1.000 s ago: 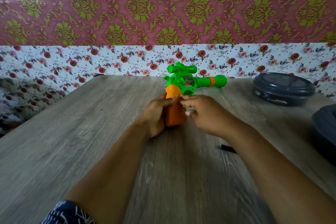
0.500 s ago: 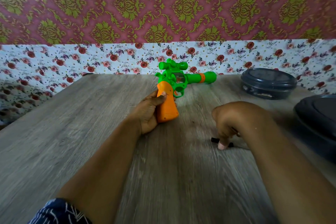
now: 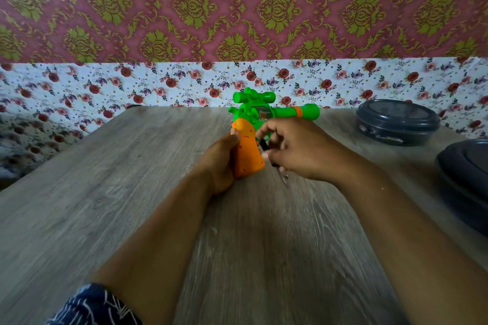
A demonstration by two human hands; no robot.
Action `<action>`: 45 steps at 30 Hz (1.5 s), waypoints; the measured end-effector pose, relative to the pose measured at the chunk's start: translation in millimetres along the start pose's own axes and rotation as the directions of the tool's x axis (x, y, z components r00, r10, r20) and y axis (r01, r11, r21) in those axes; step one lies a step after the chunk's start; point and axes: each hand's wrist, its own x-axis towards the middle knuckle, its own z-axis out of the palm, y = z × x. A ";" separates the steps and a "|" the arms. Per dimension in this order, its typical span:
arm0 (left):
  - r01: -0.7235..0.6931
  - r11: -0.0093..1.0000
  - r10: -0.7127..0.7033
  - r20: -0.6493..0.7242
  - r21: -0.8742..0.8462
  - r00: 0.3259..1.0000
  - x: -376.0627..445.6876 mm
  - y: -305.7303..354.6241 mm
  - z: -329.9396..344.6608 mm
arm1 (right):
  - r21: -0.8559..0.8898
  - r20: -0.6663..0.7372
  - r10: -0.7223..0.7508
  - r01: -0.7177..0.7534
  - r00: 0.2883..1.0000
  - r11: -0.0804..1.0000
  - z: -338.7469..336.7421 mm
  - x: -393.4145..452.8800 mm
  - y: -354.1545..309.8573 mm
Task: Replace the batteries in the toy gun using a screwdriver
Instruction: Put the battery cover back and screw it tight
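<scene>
A green toy gun [image 3: 266, 111] with an orange handle [image 3: 247, 150] stands over the middle of the wooden table [image 3: 132, 192], its barrel pointing right. My left hand [image 3: 220, 158] grips the orange handle from the left, thumb on its upper edge. My right hand [image 3: 298, 150] is just right of the handle and pinches a small screwdriver [image 3: 265, 146] with a black handle. Its thin metal shaft pokes out below the hand toward the table. The fingers hide most of the screwdriver.
A round dark grey lidded container [image 3: 396, 121] sits at the back right of the table. A second dark container [image 3: 464, 182] is cut off by the right edge. Floral wallpaper lines the wall behind the table.
My right hand left the gun, dropped to the table on the right, picked up the screwdriver and came back beside the orange handle. My left hand kept hold of the gun.
</scene>
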 end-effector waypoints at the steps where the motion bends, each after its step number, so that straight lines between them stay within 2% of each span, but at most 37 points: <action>1: -0.005 1.000 0.005 0.004 -0.004 1.000 0.1 -0.4 0.4 | 0.077 -0.068 -0.032 0.037 0.997 0.996 2.2 1.8 0.2; 3: -0.020 1.000 0.020 0.033 -0.001 0.999 -1.4 -1.0 1.3 | 0.233 -0.197 -0.064 0.110 0.978 0.966 7.5 4.3 0.2; 5: -0.029 1.000 0.029 0.052 0.001 0.998 -2.2 -1.7 1.5 | 0.318 -0.306 -0.046 0.148 0.951 0.936 12.5 6.1 0.3; 8: -0.036 0.999 0.037 0.056 -0.018 0.998 -2.1 -2.2 1.4 | 0.313 -0.404 -0.002 0.141 0.915 0.939 12.6 8.2 3.7; 10: -0.023 0.999 0.025 0.055 -0.037 0.998 -1.8 -1.9 0.6 | 0.211 -0.418 0.049 0.044 0.907 0.977 3.9 7.8 12.9; 12: -0.020 0.999 0.022 0.051 -0.041 0.998 -1.4 -1.5 -1.3 | -0.034 -0.341 0.109 -0.128 0.934 0.991 -8.4 4.5 25.2; 14: -0.025 0.999 0.027 0.046 -0.040 0.999 -1.9 -1.0 -2.4 | -0.203 -0.165 0.217 -0.248 0.962 0.947 -13.0 -0.8 34.8; 16: -0.023 0.999 0.026 0.053 -0.041 0.998 -1.7 -0.9 -2.9 | -0.215 0.033 0.342 -0.327 0.939 0.920 -8.2 -5.0 36.1; 18: -0.017 0.999 0.020 0.056 -0.050 0.998 -1.8 -1.0 -3.0 | -0.223 0.122 0.378 -0.346 0.918 0.911 -0.5 -3.3 38.4; 25: -0.031 0.999 0.032 0.046 -0.027 0.998 -2.7 -1.0 -2.0 | -0.299 -0.023 0.304 -0.297 0.952 0.907 18.0 5.2 50.3; 36: -0.035 0.999 0.036 0.032 -0.017 0.999 -4.7 -0.7 0.1 | -0.459 -0.019 0.298 -0.273 0.954 0.845 24.8 8.0 50.1; 38: -0.044 0.999 0.044 0.036 -0.012 0.998 -5.4 -0.8 1.3 | -0.425 -0.035 0.272 -0.261 0.962 0.867 26.6 7.4 48.9; 40: -0.041 0.999 0.042 0.030 -0.014 0.999 -5.7 -0.6 2.4 | -0.255 -0.142 0.213 -0.243 0.967 0.936 29.4 9.4 47.0; 43: 0.000 0.999 -0.001 -0.013 -0.050 1.000 -6.2 -0.8 7.5 | 0.099 -0.352 0.154 -0.127 0.923 0.987 36.1 15.4 36.6; 45: 0.029 0.996 -0.032 -0.033 -0.080 0.999 -8.3 -2.5 14.5 | 0.158 -0.447 0.126 -0.060 0.886 0.986 42.7 17.1 30.2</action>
